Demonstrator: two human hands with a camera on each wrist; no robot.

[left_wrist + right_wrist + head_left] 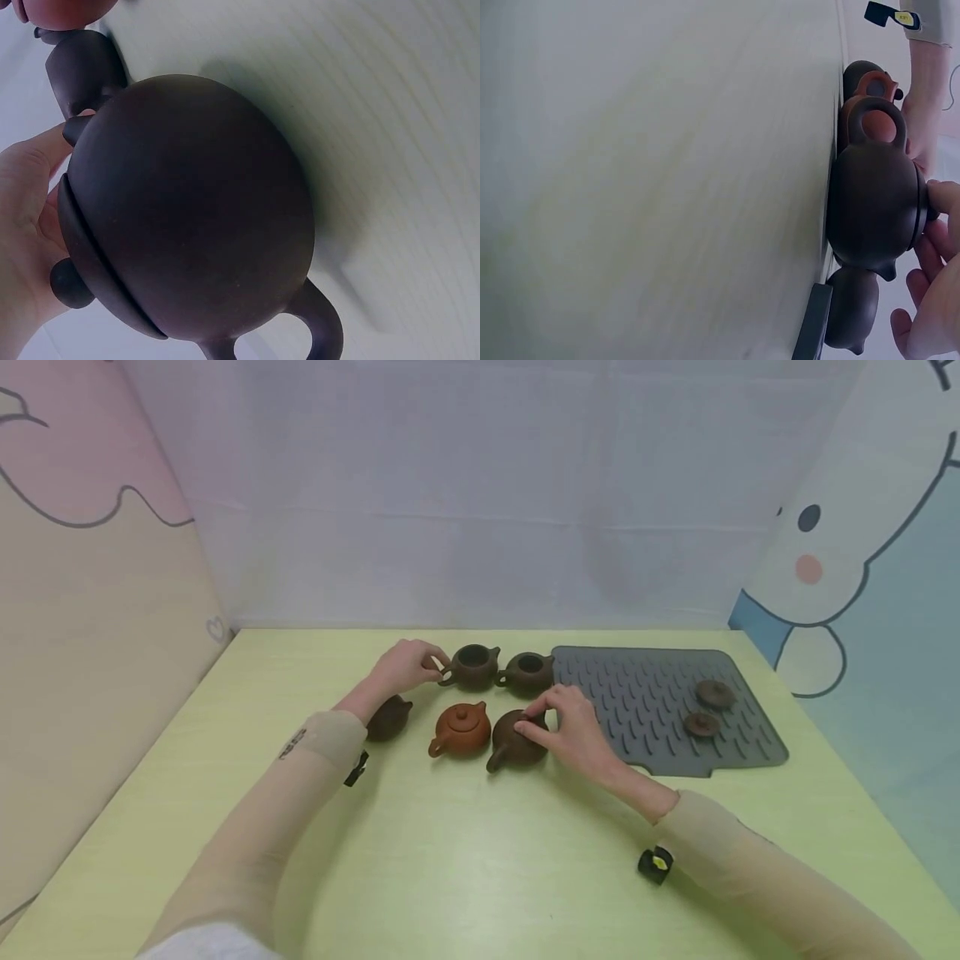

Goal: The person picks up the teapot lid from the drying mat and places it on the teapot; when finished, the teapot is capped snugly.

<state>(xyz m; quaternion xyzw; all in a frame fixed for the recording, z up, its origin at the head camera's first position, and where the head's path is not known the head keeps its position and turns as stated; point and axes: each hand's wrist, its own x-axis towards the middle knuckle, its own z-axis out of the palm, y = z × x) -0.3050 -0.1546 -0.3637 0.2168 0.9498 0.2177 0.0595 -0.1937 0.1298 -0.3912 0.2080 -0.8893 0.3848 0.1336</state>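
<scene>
Five teapots stand in two rows, several of them dark brown. My left hand [407, 666] pinches the handle of the lidless back-left teapot [474, 672]. Beside that pot is a second lidless teapot [529, 677]. In front, my right hand [573, 727] pinches the lid knob of a dark teapot [512, 745]; its lid [920, 206] sits on the pot in the right wrist view. Between the hands stands a reddish-brown lidded teapot [462, 731]. Partly hidden under my left forearm is another dark teapot [388, 720], whose lid shows in the left wrist view.
A grey ridged mat [630, 727] lies at the right of the table. On it rest two loose brown lids, a larger lid [715, 694] and a smaller lid [702, 725]. A pale curtain [465, 510] hangs behind the table.
</scene>
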